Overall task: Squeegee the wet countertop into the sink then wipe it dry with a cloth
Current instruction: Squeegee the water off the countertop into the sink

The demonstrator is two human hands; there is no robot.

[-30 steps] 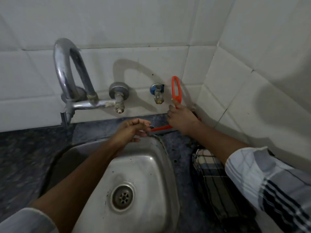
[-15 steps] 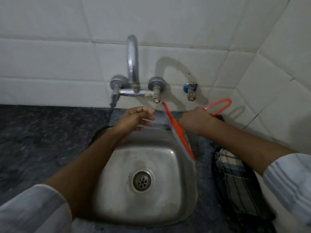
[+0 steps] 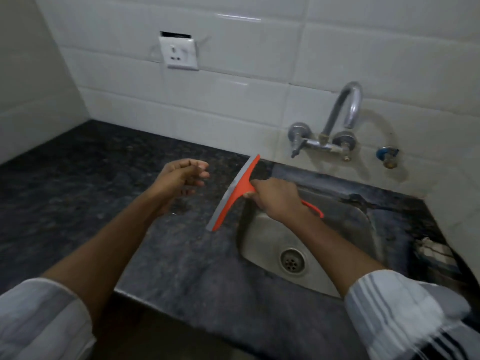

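Note:
My right hand (image 3: pixel 276 200) grips the handle of an orange squeegee (image 3: pixel 237 189), whose grey blade runs diagonally just left of the steel sink (image 3: pixel 345 229), over the dark speckled countertop (image 3: pixel 78 183). My left hand (image 3: pixel 181 178) hovers above the countertop left of the blade, fingers loosely curled, holding nothing. A checked cloth (image 3: pixel 432 252) lies crumpled on the counter at the sink's right side, partly hidden in shadow.
A chrome tap (image 3: pixel 335 126) and a blue-handled valve (image 3: pixel 387 157) are fixed to the white tiled wall behind the sink. A wall socket (image 3: pixel 179 53) sits higher up on the left. The countertop runs left to a tiled corner; its front edge (image 3: pixel 207 331) is near me.
My right hand lifted the squeegee from the wall behind the sink and carried it left across the basin to the counter. My left hand moved left too. The view swung left.

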